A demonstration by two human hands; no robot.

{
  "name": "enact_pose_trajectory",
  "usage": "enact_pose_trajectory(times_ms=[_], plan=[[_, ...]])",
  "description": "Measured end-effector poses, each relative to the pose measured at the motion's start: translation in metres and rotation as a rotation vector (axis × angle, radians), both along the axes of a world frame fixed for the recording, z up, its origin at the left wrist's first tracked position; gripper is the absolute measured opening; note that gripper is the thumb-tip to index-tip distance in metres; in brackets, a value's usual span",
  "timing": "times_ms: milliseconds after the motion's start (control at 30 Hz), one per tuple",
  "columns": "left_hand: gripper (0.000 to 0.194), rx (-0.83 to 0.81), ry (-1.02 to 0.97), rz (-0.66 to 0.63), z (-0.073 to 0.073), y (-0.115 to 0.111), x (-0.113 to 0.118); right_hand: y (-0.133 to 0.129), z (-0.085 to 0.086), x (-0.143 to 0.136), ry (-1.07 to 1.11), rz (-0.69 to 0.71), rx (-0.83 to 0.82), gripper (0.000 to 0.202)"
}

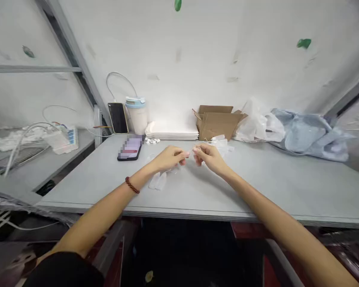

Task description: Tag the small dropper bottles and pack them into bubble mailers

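Note:
My left hand [171, 158] and my right hand [208, 157] face each other above the middle of the table, fingertips a small gap apart. Both are closed in a pinch. Whatever sits between the fingers is too small to make out. Under my left wrist and hand lie small whitish translucent pieces [158, 181], with what looks like a thin strand beside them. Just beyond my right hand is a loose cluster of white pieces [223, 145]. Several tiny white parts [152, 140] rest farther back, to the left.
A phone [131, 147] lies on the grey table [287, 187]; another phone [118, 118] leans by a lidded cup [137, 115]. Along the wall stand a white stack [173, 131], an open cardboard box [217, 124], a white plastic bag [259, 123] and a bluish bag [311, 133]. A power strip [64, 139] sits left.

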State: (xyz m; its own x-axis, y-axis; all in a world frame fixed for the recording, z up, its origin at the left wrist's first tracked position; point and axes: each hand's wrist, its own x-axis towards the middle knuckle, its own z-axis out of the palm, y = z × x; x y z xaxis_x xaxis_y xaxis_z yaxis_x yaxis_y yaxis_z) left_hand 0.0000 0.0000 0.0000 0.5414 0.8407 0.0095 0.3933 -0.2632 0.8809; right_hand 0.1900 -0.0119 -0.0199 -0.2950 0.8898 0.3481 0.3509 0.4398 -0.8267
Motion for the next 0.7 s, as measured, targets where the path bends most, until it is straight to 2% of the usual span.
enact_pose_trajectory(times_ms=[167,233,300,400,500,567,700], plan=[[0.045,-0.246,-0.185,0.004,-0.005,0.002,0.002,0.004,-0.009,0.001,-0.241,-0.039,0.362,0.03],[0.046,-0.264,-0.238,0.025,-0.004,0.001,0.002,0.004,-0.011,0.0,-0.362,-0.049,0.489,0.034],[0.046,-0.232,-0.239,0.037,-0.002,0.0,0.002,0.002,-0.012,-0.001,-0.414,-0.067,0.508,0.037],[0.045,-0.192,-0.239,0.049,-0.001,-0.001,0.004,-0.003,-0.007,-0.004,-0.36,-0.076,0.402,0.037],[0.045,-0.179,-0.236,0.059,-0.003,-0.002,0.007,-0.006,0.0,-0.006,-0.241,-0.055,0.224,0.041],[0.045,-0.12,-0.213,0.054,-0.003,-0.003,0.008,-0.007,0.003,-0.005,-0.122,-0.026,0.066,0.043],[0.04,0.108,-0.133,0.003,-0.004,-0.006,0.009,-0.005,0.006,-0.003,0.232,0.087,-0.351,0.044]])
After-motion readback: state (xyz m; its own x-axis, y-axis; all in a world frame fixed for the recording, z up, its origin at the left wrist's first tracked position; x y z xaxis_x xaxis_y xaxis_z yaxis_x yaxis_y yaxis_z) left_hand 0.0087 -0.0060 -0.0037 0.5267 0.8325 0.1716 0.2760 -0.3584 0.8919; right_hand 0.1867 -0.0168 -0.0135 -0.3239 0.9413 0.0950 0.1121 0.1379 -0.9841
